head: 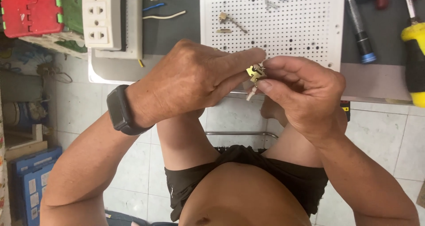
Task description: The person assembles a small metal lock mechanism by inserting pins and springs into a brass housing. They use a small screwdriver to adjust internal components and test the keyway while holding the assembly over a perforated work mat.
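My left hand (195,79) and my right hand (301,93) meet over the table edge, both pinching a small brass metal part (256,72) between fingertips. A pale plastic bit hangs under the brass part. A dark smartwatch (120,111) is on my left wrist. Behind the hands lies a white perforated board (305,26) carrying a small brass screw piece (228,20) and other tiny parts.
A white multi-socket outlet strip (104,15) with loose wires lies at the table's left. A yellow-handled screwdriver (414,53) and a blue-tipped tool (361,29) lie at the right. A red plastic stool (28,9) and blue boxes (33,177) stand on the tiled floor.
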